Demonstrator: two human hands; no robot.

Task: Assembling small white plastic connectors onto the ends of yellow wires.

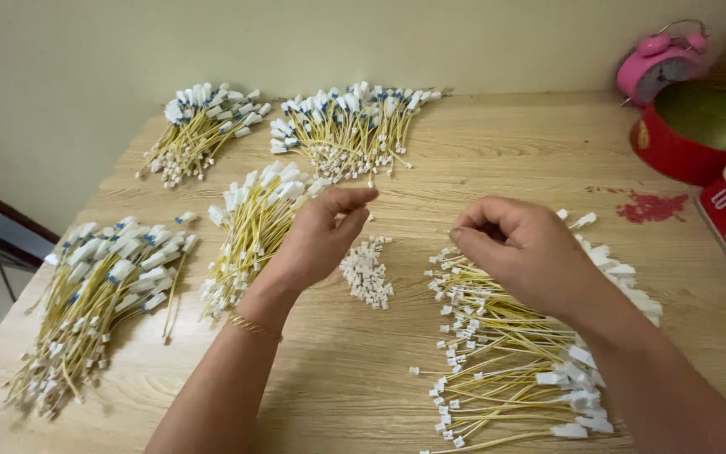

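Two hands: left hand (317,240) pinches a small white piece; right hand (518,248) curled, fingertips pinched together, contents hidden.
Wire pile (514,361): under the right hand.
Connectors (366,271): between hands.
Red tin (699,126): far right, looks empty.
Table (497,151): pale wood, against wall.

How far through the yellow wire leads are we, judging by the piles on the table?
Four piles of yellow leads carrying blue-marked white ends lie fanned out at left and rear, apparently finished. In hand: the left hand pinches something small above the heap of loose white connectors, and the right hand reaches into the plain-ended pile. That large pile looks left to do.
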